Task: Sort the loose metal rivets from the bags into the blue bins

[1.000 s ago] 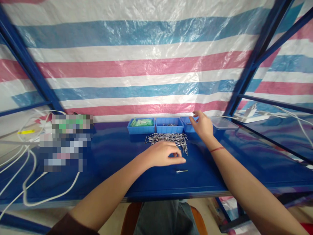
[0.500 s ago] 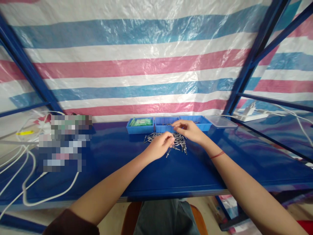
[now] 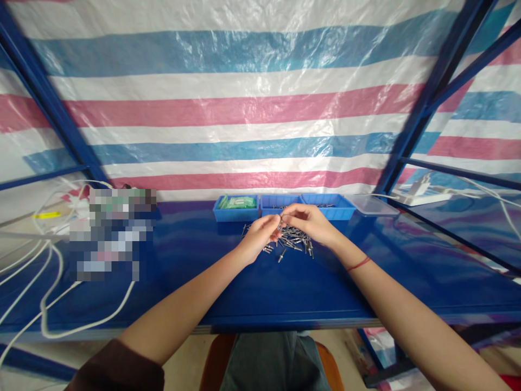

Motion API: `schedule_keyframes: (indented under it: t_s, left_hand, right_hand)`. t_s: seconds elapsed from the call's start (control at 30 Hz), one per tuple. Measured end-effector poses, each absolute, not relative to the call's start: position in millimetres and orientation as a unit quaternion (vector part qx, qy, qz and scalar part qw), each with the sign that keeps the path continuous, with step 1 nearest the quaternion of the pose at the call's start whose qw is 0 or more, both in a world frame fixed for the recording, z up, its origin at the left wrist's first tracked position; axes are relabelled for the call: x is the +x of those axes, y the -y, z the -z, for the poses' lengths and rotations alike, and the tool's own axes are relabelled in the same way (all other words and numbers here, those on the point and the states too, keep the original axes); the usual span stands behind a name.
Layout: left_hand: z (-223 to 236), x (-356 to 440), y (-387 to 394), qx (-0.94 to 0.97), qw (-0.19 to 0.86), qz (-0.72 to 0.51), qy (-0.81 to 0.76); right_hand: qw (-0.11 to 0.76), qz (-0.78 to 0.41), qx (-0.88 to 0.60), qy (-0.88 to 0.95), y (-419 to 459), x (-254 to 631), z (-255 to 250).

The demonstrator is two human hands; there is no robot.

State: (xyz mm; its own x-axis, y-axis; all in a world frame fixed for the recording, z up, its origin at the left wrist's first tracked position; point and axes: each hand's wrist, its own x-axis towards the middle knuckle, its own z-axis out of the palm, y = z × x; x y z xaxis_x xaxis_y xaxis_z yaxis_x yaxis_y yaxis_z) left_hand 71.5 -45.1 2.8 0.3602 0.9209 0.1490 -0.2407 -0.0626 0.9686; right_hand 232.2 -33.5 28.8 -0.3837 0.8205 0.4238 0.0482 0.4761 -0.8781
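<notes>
Fingertips of my left hand (image 3: 262, 233) and my right hand (image 3: 307, 221) meet above a loose heap of blind rivets (image 3: 295, 240). Both hands are closed in a pinch. A small metal piece, by its look a rivet, shows partly between the fingertips; the fingers hide most of it. One rivet (image 3: 281, 255) lies apart at the near side of the heap. Just behind my hands stand a middle blue bin (image 3: 268, 202) and a right blue bin (image 3: 345, 210), both with some metal pieces inside.
A left blue bin (image 3: 236, 215) holds a green packet (image 3: 237, 202). To the right lie a clear plastic lid (image 3: 376, 205) and a white power strip (image 3: 423, 196). White cables (image 3: 91, 327) and a blurred-out area occupy the table's left side. Blue frame posts (image 3: 407, 130) rise at both sides.
My right hand has moved down and left from near the bins to my left hand. The left hand has turned, thumb up, and the fingertips of both now meet.
</notes>
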Motion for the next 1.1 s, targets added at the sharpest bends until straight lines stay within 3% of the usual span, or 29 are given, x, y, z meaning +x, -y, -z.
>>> schedule_keyframes:
  t_s: [0.33, 0.57, 0.73, 0.83, 1.0, 1.1]
  left_hand:
    - [0.0, 69.0, 40.1, 0.608, 0.553, -0.466, -0.327]
    - [-3.3, 69.0, 40.9, 0.628, 0.380, -0.589, -0.338]
    - [-1.3, 68.3, 41.0, 0.651, 0.320, -0.594, -0.348]
    - [-1.6, 67.1, 42.3, 0.692, 0.271, -0.557, -0.369]
    - [-11.6, 61.3, 49.9, 0.846, 0.144, -0.384, -0.342]
    - [-15.8, 58.8, 55.9, 0.902, 0.073, -0.288, -0.313]
  right_hand:
    - [0.484, -0.352, -0.322, 0.734, 33.5, 230.3, -25.6]
    - [0.498, -0.251, -0.345, 0.755, 35.3, 230.1, -29.6]
    - [0.453, -0.198, -0.367, 0.788, 32.8, 229.9, -27.9]
    - [0.463, -0.261, -0.394, 0.751, 25.1, 230.5, -21.4]
    - [0.594, -0.374, -0.485, 0.521, 7.6, 250.6, -14.0]
    - [0.624, -0.414, -0.511, 0.421, -0.5, 268.7, -13.9]
